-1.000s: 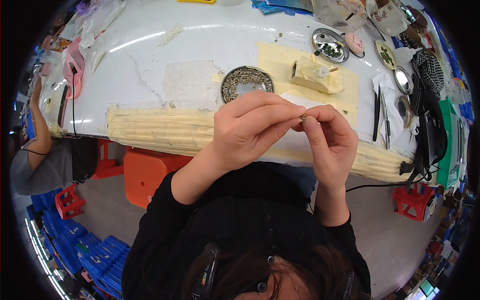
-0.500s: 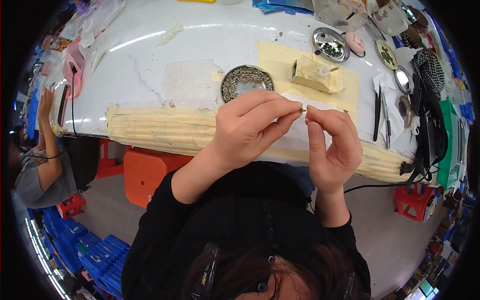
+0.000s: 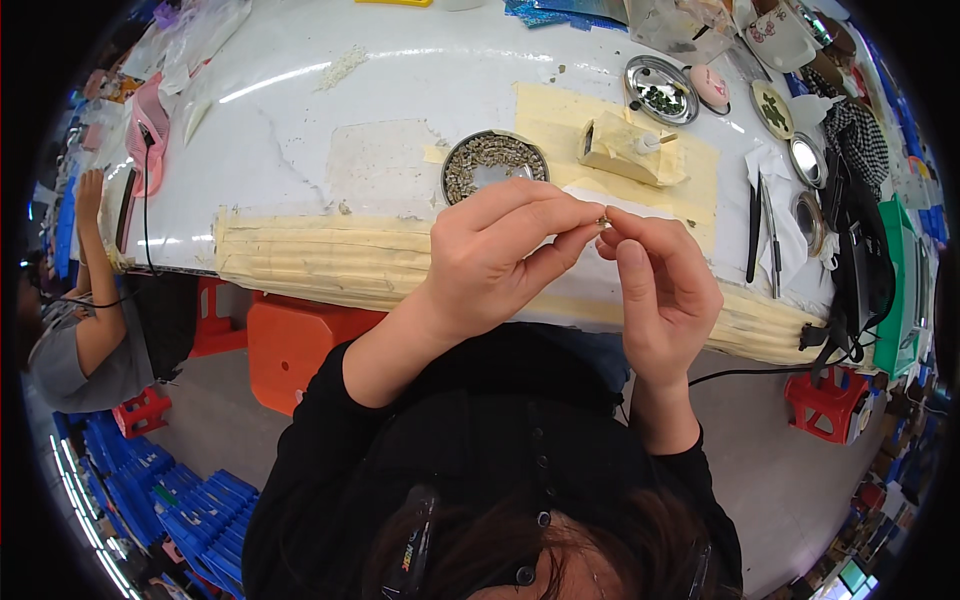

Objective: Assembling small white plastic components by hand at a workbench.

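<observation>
Between thumb and forefinger, my left hand (image 3: 505,245) pinches a tiny metallic piece (image 3: 603,222), too small to name. The forefinger of my right hand (image 3: 665,280) touches it or lies right beside it; the right thumb stands apart from that finger. Just beyond my left hand is a round dish (image 3: 547,160) full of small metallic pieces. A box wrapped in tan tape (image 3: 610,150) holds a white-tipped bottle (image 3: 650,143), farther off to the right. White paper (image 3: 640,208) lies under the fingertips.
Tan tape (image 3: 320,245) covers the table's near edge. Tweezers (image 3: 771,240) rest on white tissue at the right, near a round tin with dark green bits (image 3: 660,90). An orange stool (image 3: 300,345) stands below the table. At the far left sits another person (image 3: 90,330).
My right forefinger has moved left onto or beside the tiny piece, closing the small gap to my left fingertips. My left hand stays nearly still. The other person's arm shifted slightly.
</observation>
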Action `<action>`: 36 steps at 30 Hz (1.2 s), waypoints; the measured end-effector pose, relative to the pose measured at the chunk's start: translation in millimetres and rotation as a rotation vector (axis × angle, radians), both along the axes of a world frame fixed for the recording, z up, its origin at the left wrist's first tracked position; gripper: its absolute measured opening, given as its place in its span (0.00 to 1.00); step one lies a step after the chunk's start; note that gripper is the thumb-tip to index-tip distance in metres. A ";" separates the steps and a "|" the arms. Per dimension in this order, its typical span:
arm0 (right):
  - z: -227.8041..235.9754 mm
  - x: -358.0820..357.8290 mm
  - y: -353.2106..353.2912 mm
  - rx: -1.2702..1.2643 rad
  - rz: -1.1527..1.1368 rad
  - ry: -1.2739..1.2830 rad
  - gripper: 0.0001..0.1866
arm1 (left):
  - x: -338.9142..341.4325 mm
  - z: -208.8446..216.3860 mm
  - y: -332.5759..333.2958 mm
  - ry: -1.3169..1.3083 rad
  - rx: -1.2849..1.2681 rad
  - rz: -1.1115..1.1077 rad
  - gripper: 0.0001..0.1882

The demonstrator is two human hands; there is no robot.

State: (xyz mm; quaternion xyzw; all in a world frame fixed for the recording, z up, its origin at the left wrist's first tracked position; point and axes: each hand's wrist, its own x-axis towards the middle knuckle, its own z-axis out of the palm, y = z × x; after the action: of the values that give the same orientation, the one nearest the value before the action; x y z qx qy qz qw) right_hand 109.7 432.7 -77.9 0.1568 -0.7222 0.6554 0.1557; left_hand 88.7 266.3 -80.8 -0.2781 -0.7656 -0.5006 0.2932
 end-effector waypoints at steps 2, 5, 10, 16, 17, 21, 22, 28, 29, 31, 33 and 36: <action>-1.3 -0.7 0.7 0.053 -0.012 0.039 0.10 | -0.1 0.4 0.3 0.000 0.000 0.001 0.11; -1.3 -0.6 0.1 0.058 -0.030 0.049 0.10 | 0.0 0.4 0.3 0.000 -0.001 0.006 0.11; 0.4 -0.2 0.2 0.138 -0.057 0.118 0.11 | -0.1 -0.5 0.0 -0.001 0.000 0.015 0.11; -0.7 -0.1 -1.8 0.244 -0.113 0.233 0.13 | 0.2 -0.3 0.6 -0.015 -0.002 0.019 0.11; -0.8 0.0 -2.2 0.263 -0.125 0.255 0.13 | 0.1 -0.6 0.6 -0.009 -0.003 0.021 0.11; -1.9 -1.2 -2.3 0.300 -0.138 0.303 0.16 | -0.8 -1.1 0.7 0.003 0.001 0.021 0.11; -3.4 -1.0 -2.4 0.302 -0.147 0.296 0.16 | -0.7 -1.1 0.7 0.003 0.003 0.020 0.11; -6.7 -1.8 -3.9 0.275 -0.145 0.277 0.18 | 0.4 0.0 0.1 -0.012 0.003 0.016 0.11; -5.2 -1.5 -3.6 0.292 -0.143 0.296 0.18 | 0.0 -0.1 0.3 -0.007 0.005 0.014 0.11; -3.2 -1.7 -4.7 0.336 -0.142 0.328 0.19 | -0.9 -0.8 0.4 0.005 0.009 0.011 0.11; -4.6 -2.0 -4.4 0.359 -0.156 0.339 0.19 | -0.8 -1.1 0.6 -0.001 0.015 0.011 0.11; -8.5 -2.0 -3.3 0.333 -0.155 0.287 0.18 | 0.3 -0.7 0.0 -0.013 0.027 0.017 0.11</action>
State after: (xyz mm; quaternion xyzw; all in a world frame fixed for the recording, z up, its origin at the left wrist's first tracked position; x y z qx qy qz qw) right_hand 107.7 429.4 -86.4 0.2160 -0.8007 0.4844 0.2786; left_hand 89.1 266.3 -81.5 -0.2644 -0.7629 -0.5103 0.2961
